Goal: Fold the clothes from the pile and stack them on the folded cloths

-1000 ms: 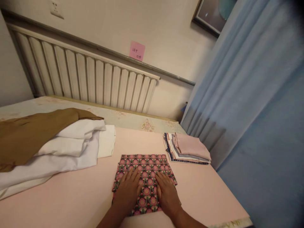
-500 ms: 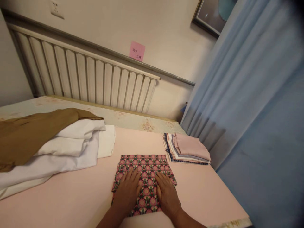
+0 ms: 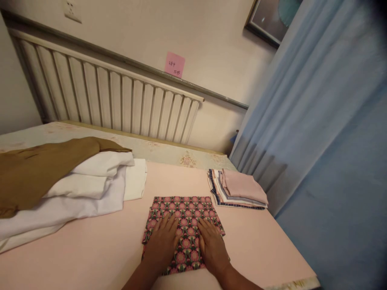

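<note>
A folded cloth [image 3: 188, 241] with a dark ground and pink flower print lies flat before me on the pink table cover [image 3: 99, 249]. My left hand [image 3: 163, 239] rests palm down on its left part, fingers stretched forward. On the right part lies my right hand [image 3: 211, 245], also flat, with its fingers extended. A strip of the print shows between the two hands. The palms hide some of the cloth, and its lower layers stick out a little at both sides.
A neat stack of folded fabrics [image 3: 243, 187], pink on top, sits at the back right. Loose white fabric [image 3: 90, 181] and brown fabric [image 3: 60, 161] are heaped on the left. Behind the table stands a radiator [image 3: 121, 100]; a blue curtain [image 3: 302, 121] hangs along the right.
</note>
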Tool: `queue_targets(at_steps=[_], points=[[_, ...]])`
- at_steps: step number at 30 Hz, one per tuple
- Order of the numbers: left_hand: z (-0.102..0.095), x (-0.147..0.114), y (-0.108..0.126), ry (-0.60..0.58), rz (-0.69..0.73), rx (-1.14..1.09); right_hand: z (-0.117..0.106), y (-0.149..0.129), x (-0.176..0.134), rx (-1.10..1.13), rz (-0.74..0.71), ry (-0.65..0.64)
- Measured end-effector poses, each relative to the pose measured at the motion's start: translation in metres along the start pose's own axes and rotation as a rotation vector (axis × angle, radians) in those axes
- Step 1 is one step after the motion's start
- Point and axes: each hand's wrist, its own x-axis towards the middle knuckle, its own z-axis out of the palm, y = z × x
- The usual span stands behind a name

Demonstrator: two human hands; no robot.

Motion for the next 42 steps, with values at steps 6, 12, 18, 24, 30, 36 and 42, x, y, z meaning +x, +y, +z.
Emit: queue_targets(at_steps=[6, 12, 18, 24, 30, 36, 42], points=[[0.001, -0.001, -0.001, 0.009, -0.004, -0.016, 0.000, 0.001, -0.001, 0.000, -0.003, 0.005], [0.003, -0.001, -0.001, 0.000, 0.000, -0.024, 0.001, 0.001, -0.001, -0.005, -0.009, 0.009], [0.006, -0.002, -0.003, -0.001, -0.015, -0.053, 0.002, 0.001, -0.001, 0.014, 0.001, -0.002], [0.000, -0.001, -0.005, -0.046, -0.008, -0.037, 0.006, -0.002, -0.001, 0.064, 0.060, 0.057], [-0.007, 0.000, -0.007, -0.086, -0.018, -0.028, 0.005, 0.000, 0.000, 0.089, 0.083, 0.002], [-0.008, -0.001, -0.010, -0.102, -0.073, -0.020, 0.013, 0.003, -0.001, 0.132, 0.093, 0.001], [-0.009, -0.002, -0.011, -0.058, -0.087, -0.032, 0.021, 0.005, -0.006, 0.216, 0.080, 0.038]])
